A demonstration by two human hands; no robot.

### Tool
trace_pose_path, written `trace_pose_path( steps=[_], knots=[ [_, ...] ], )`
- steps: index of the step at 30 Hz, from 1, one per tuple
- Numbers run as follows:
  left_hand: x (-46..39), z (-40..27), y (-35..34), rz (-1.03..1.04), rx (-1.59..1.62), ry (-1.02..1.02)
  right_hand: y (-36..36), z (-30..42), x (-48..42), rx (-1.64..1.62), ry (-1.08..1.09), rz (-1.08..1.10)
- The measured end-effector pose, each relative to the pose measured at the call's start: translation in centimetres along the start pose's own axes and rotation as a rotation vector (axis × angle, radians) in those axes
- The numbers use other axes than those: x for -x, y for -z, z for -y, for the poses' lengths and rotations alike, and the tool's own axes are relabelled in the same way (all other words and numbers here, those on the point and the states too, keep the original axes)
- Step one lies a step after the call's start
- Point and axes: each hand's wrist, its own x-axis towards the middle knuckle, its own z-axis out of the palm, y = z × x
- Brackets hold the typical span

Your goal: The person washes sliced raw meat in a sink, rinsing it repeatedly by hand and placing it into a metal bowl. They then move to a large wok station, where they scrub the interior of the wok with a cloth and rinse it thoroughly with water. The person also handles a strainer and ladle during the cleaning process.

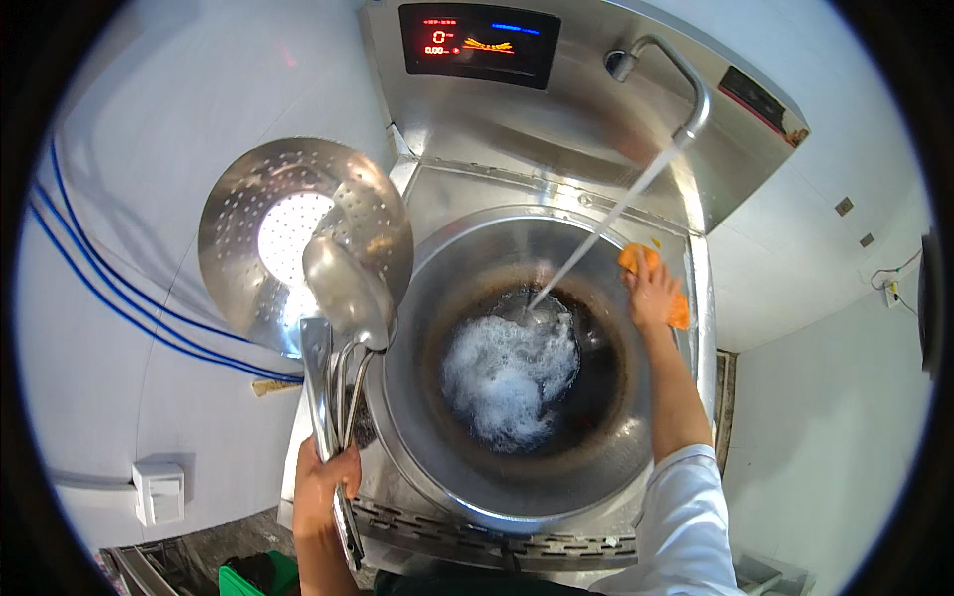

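Note:
My left hand [328, 477] is closed around the metal handles of a large perforated strainer [246, 201] and a ladle [343, 287], lifted left of the wok. The ladle's bowl overlaps the strainer. My right hand [652, 294] presses an orange cloth [639, 259] on the right rim of the big metal wok [522, 492]. Part of the cloth shows beyond the fingers. From the swing faucet [697, 89], a stream of water [604, 227] falls into the wok, where foamy water [507, 380] lies at the bottom.
A steel backsplash [536, 134] with a lit display panel [481, 45] rises behind the wok. Along the front edge of the stove runs a slotted drain [447, 533]. Blue cables [149, 313] cross the left wall, above a white switch box [159, 493]. A green bin [279, 574] stands at lower left.

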Motion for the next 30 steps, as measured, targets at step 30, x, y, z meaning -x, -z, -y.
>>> trace_pose_path(
  steps=[30],
  knots=[
    [-4.5, 4.1, 1.9, 0.119, 0.114, 0.121, 0.3, 0.8, -5.2, 0.112, 0.625, -0.282]
  ],
)
